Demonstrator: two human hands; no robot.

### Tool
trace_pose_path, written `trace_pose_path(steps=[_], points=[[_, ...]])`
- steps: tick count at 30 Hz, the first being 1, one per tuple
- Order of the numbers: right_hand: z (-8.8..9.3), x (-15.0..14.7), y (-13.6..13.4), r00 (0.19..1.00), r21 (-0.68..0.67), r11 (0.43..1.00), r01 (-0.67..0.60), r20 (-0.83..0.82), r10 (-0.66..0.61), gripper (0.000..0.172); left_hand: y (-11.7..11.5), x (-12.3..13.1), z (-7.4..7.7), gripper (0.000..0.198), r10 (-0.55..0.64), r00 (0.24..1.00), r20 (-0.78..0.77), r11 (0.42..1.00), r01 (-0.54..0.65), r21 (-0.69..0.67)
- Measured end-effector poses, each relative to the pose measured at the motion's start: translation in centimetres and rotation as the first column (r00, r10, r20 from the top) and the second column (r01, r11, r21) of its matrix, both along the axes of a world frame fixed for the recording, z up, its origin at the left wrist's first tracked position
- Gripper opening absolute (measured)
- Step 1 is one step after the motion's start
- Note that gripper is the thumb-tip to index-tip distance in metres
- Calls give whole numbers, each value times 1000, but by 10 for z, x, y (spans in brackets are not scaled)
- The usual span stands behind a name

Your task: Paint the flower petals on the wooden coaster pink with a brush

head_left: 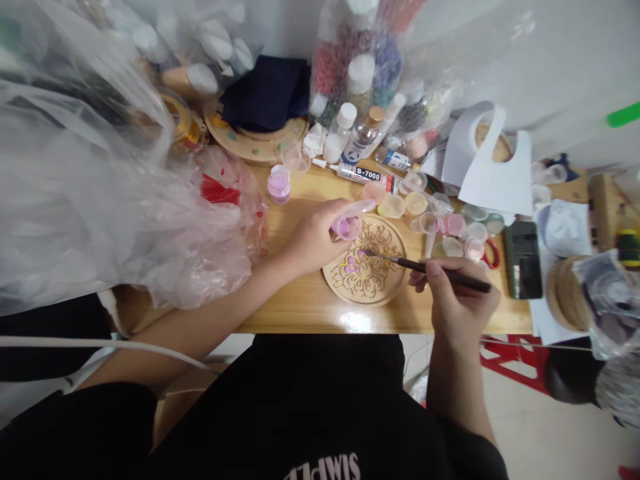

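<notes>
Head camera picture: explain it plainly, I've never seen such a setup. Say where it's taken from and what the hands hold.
There is no machine: a person works bare-handed, filmed by a camera worn on their head, looking forward and down. The left hand has a small open cup with purple contents in its grip; the right hand holds a slim brush, its tip at a round wooden board with gold outlines and some purple patches. On the wooden table also lie more small cups, a purple jar and a tube marked B-7000.
</notes>
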State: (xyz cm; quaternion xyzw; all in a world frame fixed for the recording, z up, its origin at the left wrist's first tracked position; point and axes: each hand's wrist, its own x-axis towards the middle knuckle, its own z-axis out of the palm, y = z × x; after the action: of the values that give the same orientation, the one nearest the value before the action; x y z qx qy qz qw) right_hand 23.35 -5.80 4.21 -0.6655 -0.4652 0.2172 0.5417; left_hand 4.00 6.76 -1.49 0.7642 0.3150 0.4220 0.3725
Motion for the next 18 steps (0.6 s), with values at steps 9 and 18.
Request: trace_pose_path(steps=[9, 18], points=[[2, 0, -4, 1000, -50, 999, -8, 9, 8, 23, -1, 0, 1, 40, -8, 1000, -18, 999, 7, -36], [4, 4, -9, 999, -63, 998, -25, 25, 27, 21, -1, 1, 4, 41, -5, 1000, 5, 999, 5, -33]])
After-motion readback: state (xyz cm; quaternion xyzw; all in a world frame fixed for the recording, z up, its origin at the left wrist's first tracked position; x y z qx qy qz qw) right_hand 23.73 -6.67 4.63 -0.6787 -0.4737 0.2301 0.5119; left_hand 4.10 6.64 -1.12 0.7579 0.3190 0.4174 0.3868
